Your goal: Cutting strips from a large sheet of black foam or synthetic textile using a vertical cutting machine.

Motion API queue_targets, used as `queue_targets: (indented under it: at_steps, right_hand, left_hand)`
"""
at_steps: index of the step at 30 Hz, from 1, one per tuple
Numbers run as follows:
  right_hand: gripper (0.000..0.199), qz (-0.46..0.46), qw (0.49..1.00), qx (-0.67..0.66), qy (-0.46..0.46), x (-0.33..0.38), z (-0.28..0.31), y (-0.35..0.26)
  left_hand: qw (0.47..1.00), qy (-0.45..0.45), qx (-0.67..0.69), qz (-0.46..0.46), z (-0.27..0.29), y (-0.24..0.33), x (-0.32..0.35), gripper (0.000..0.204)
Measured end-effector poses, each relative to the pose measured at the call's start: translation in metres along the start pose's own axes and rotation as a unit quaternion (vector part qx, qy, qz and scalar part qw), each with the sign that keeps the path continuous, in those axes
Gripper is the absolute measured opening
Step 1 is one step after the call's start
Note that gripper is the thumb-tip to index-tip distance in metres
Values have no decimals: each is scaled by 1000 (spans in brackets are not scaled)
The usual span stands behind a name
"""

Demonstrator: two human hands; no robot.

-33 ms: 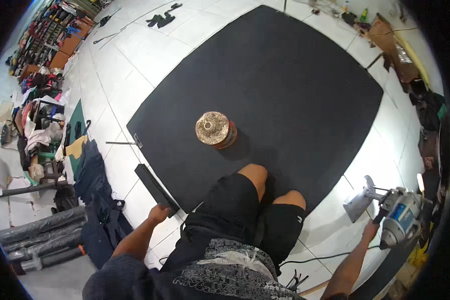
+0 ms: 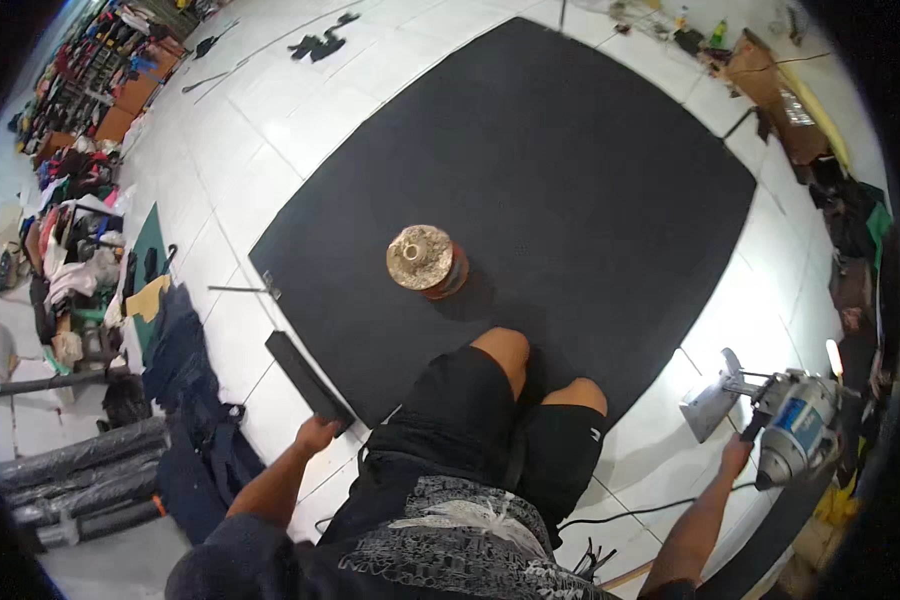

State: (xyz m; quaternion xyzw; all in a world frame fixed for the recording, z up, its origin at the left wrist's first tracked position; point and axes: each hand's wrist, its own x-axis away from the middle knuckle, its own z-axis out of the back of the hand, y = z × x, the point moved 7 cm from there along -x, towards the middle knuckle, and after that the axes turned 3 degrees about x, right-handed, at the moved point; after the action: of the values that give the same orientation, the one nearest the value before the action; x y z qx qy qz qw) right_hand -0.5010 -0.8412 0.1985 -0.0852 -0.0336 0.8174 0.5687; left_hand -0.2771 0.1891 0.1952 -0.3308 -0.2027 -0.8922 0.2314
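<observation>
At my lower left, my left hand (image 2: 316, 435) is closed at the near end of a long, flat dark strip (image 2: 304, 375) lying along the edge of a black sheet. Off to the right, my right hand (image 2: 736, 456) grips the dark handle of an electric fabric cutting machine (image 2: 796, 425) with a silver motor housing, a blue label and a flat metal base. Its lamp lights the white floor. A reddish can (image 2: 448, 275) with a crusted, stained top and a round opening stands on the black sheet (image 2: 560, 200) beyond my knees. My fingertips are too small to make out.
White floor tiles (image 2: 240, 170) surround the sheet, with flat metal pieces at its edges. Heaped cloth (image 2: 70, 260), dark garments (image 2: 195, 400) and plastic-wrapped rolls (image 2: 90, 465) lie at left. A power cord (image 2: 650, 513) runs behind my right arm. Cardboard (image 2: 765, 75) and clutter line the right.
</observation>
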Motion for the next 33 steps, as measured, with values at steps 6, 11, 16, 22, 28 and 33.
queue_targets:
  at_steps: [6,11,16,22,28,33]
  right_hand:
    - [52,-103,992,-8,-79,59,4,-64]
    - [42,-112,993,-15,-30,86,63,-76]
    - [43,-117,992,-28,-45,107,68,-78]
    - [42,-110,994,0,-21,112,72,-77]
    - [44,-97,995,14,4,125,82,-103]
    - [45,-125,991,29,21,126,86,-74]
  left_hand:
    - [979,-84,110,-148,-68,-49,-7,44]
    - [929,-72,320,-170,-65,6,-7,26]
    - [933,-23,317,-171,-43,-7,0,23]
    - [884,-157,403,-174,-57,23,12,21]
    - [938,-145,254,-185,-35,31,-2,36]
    - [926,-120,88,-346,-41,96,-24,49]
